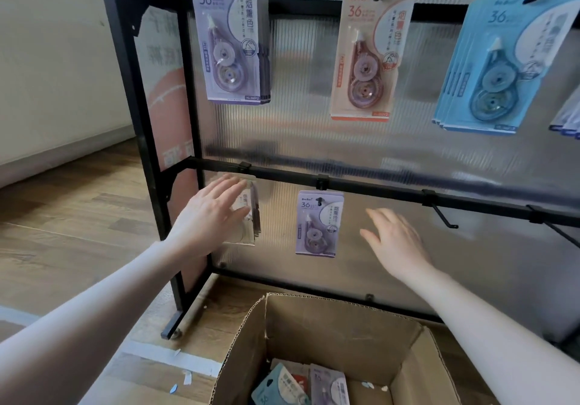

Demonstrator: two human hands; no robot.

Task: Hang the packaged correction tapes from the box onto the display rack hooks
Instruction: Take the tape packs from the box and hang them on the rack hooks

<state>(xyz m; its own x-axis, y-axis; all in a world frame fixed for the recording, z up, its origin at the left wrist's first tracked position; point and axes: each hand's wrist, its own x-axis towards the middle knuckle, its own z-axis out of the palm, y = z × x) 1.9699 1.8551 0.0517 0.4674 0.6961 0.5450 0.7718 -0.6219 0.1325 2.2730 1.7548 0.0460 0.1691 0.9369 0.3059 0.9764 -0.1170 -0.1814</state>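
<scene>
Against the ribbed rack panel, the open left hand presses a hung pack, the right hand open and empty; a careless push could knock it off.

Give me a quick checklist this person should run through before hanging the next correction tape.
1. Right hand free to pick: ok, open and holds nothing.
2. Left hand free: not ok, it rests flat on the pale packs on the lower left hook.
3. Stock left in the cardboard box: ok, blue and purple packs lie inside.
4. Free hook: ok, the bare hook on the lower rail.
5. Purple pack hangs straight: ok.
</scene>
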